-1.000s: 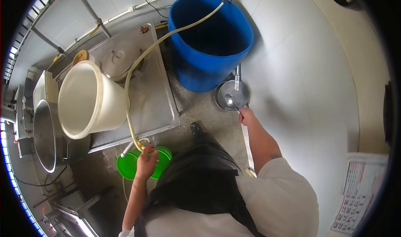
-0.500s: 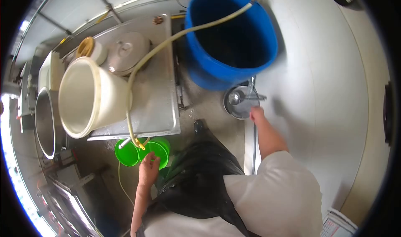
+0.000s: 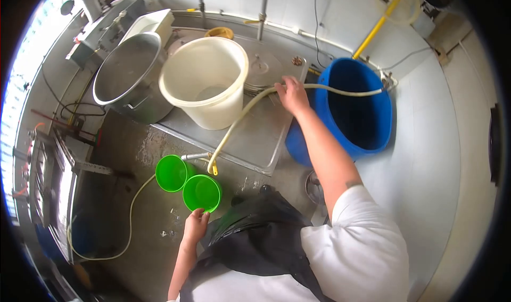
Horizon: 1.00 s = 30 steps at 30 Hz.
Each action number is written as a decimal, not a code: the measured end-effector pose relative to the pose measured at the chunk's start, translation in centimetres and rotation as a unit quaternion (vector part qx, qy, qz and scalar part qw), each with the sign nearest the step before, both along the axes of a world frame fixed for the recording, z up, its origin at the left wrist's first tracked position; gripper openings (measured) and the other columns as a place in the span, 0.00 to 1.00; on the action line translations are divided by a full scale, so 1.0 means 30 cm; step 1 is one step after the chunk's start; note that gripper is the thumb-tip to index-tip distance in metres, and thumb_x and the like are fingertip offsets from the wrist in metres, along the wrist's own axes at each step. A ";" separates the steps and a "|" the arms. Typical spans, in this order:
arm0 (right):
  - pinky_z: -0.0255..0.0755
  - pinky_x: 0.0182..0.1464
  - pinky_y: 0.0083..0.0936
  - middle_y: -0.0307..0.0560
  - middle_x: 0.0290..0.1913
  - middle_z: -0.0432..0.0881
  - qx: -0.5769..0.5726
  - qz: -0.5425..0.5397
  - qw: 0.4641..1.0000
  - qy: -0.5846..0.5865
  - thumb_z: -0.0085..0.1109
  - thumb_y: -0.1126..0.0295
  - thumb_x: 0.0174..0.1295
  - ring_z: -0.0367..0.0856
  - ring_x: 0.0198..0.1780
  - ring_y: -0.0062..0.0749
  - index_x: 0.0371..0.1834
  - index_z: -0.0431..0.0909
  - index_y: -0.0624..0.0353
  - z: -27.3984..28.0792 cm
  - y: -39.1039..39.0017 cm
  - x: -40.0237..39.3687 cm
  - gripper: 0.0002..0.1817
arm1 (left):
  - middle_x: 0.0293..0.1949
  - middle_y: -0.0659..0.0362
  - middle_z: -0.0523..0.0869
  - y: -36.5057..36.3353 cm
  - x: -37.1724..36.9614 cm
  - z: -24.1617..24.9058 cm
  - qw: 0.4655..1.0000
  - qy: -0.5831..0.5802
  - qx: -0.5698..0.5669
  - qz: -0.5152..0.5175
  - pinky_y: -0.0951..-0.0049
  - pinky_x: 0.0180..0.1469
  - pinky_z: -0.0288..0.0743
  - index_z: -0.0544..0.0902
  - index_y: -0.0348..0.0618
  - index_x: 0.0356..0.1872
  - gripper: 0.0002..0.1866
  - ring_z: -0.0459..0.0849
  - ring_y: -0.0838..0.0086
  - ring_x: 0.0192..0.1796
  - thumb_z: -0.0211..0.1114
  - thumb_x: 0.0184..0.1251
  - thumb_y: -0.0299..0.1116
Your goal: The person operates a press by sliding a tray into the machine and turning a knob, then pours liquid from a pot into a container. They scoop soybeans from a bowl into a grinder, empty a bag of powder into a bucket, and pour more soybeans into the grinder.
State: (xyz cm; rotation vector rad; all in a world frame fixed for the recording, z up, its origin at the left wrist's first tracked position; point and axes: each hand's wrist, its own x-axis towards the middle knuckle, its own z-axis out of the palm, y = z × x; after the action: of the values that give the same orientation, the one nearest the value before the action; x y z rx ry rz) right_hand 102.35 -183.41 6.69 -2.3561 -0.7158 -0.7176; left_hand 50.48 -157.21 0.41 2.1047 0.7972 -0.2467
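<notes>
My left hand (image 3: 196, 225) is closed at the near rim of a green bucket (image 3: 202, 194), with the fingertips pinched on the edge. A second green bucket (image 3: 171, 173) touches it on the far left side. My right hand (image 3: 293, 95) is stretched forward over the drain table, fingers curled round a pale hose (image 3: 242, 116). That hose runs from a wall fitting across the blue barrel (image 3: 326, 110) and down to a yellow-levered valve (image 3: 214, 170) beside the buckets.
On the metal table (image 3: 255, 155) stands a white tub (image 3: 202, 108), with a metal lid (image 3: 262, 68) behind it. A large steel pot (image 3: 130, 76) is to the left. A metal pan (image 3: 314, 187) lies low by the barrel, partly behind my arm. Another thin hose (image 3: 130, 225) loops over the wet floor.
My right hand has left the pan by the barrel and moved up and forward to the hose. My left hand now meets the near bucket's rim. The view has turned left.
</notes>
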 end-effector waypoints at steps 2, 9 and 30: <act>0.68 0.72 0.55 0.54 0.65 0.82 -0.181 -0.048 0.973 0.135 0.48 0.39 0.75 0.77 0.68 0.59 0.67 0.80 0.57 -0.078 0.047 0.145 0.34 | 0.47 0.39 0.91 0.062 -0.104 -0.173 0.996 0.023 -0.055 0.062 0.58 0.57 0.82 0.84 0.32 0.57 0.24 0.90 0.49 0.52 0.68 0.72 0.44; 0.72 0.67 0.49 0.59 0.54 0.88 -0.348 0.042 0.867 0.354 0.38 0.32 0.74 0.83 0.60 0.60 0.52 0.89 0.58 0.267 0.058 -0.081 0.41 | 0.34 0.45 0.90 0.150 -0.582 -0.294 0.947 0.270 -0.049 0.169 0.56 0.45 0.84 0.87 0.30 0.47 0.23 0.91 0.56 0.42 0.64 0.72 0.46; 0.80 0.54 0.42 0.56 0.54 0.86 -0.015 0.018 0.916 0.400 0.62 0.56 0.71 0.86 0.48 0.58 0.51 0.83 0.60 -0.227 -0.257 -0.098 0.18 | 0.31 0.51 0.88 0.107 0.198 -0.188 0.989 0.016 -0.028 0.148 0.67 0.33 0.83 0.86 0.29 0.49 0.22 0.89 0.65 0.30 0.62 0.77 0.44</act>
State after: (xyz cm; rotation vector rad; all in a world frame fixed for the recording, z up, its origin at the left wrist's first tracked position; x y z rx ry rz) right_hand 99.40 -191.13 -0.11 -2.3559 -0.3905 0.2979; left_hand 56.43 -154.00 -5.24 1.9043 1.0945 -0.1410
